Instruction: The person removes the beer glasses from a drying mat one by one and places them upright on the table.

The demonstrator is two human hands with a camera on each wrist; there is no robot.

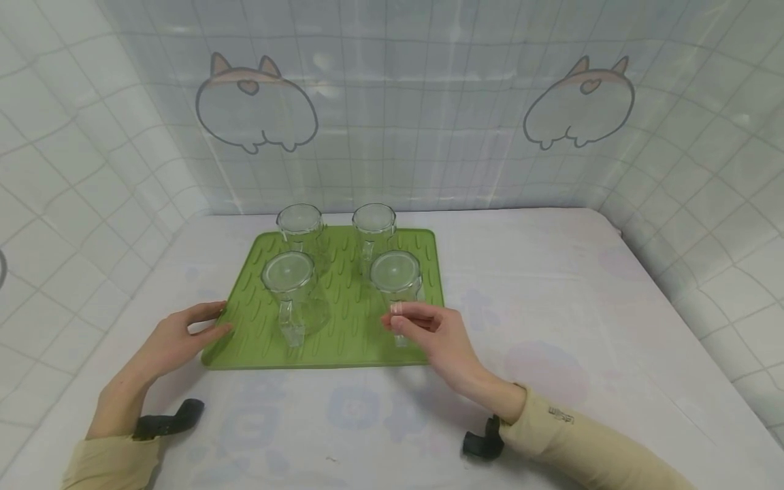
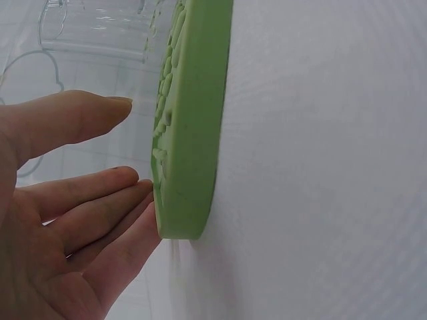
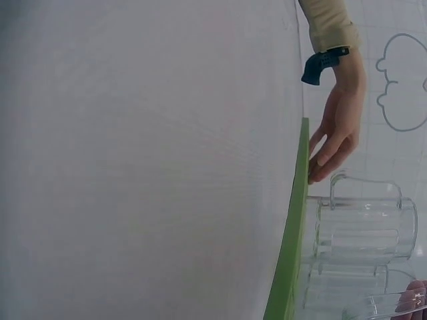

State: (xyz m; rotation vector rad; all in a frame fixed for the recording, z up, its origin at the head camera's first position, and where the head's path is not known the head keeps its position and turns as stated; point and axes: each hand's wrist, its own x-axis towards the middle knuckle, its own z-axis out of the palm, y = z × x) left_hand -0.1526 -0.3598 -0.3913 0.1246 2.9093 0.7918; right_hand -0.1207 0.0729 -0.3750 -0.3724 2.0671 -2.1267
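Note:
Several clear glass mugs stand upside down on a green drying mat [image 1: 349, 340]. The front right mug [image 1: 395, 272] has its handle toward me, and my right hand [image 1: 437, 337] pinches that handle between thumb and fingers. In the right wrist view only the fingertips [image 3: 415, 297] show, at the glass handle in the lower corner. My left hand [image 1: 177, 340] rests at the mat's left edge, fingers extended and thumb apart. Up close in the left wrist view, its fingertips touch the mat's rim [image 2: 190, 167]. The front left mug [image 1: 290, 272] stands nearest that hand.
Behind are two more mugs, a back left mug [image 1: 300, 221] and a back right mug [image 1: 374, 221]. A pale patterned cloth [image 1: 551, 327] covers the table. White tiled sheeting [image 1: 416, 102] with cartoon drawings rises at the back and sides.

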